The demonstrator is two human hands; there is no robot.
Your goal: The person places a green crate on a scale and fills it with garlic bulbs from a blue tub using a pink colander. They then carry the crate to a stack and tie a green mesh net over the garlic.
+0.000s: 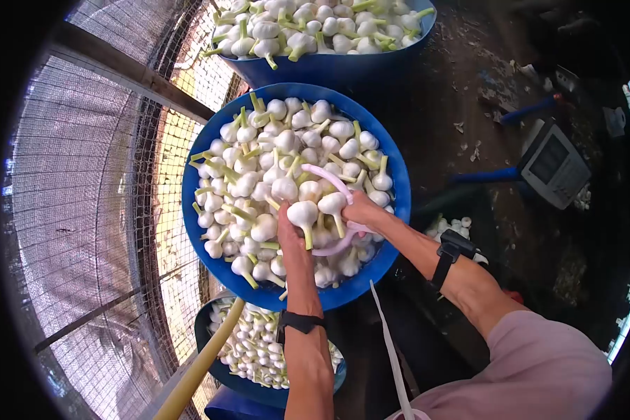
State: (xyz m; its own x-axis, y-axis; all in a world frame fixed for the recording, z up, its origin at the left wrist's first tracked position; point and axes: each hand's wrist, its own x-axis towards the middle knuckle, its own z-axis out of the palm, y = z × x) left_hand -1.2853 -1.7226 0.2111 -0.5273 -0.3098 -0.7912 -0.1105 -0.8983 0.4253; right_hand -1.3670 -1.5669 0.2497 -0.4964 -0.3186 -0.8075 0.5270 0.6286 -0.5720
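A round blue tub [399, 203] is heaped with white garlic bulbs [285, 189] on short green stems. My right hand [362, 213] is closed around a curved, pale pink strip [329, 175], which bends away above and below my fist like a loop or handle. What the strip belongs to is hidden among the bulbs. My left hand [287, 222] reaches into the heap, its fingers mostly hidden by bulbs. One large garlic bulb [303, 213] lies against it, stem toward me; another bulb [331, 204] is beside my right hand.
Another blue tub [329, 68] full of garlic stands beyond. A lower container [339, 374] of smaller-looking bulbs is near me, beside a yellow pole [201, 360]. Wire mesh [136, 210] runs along the left. At right are a scale display [554, 164] and loose garlic [455, 225].
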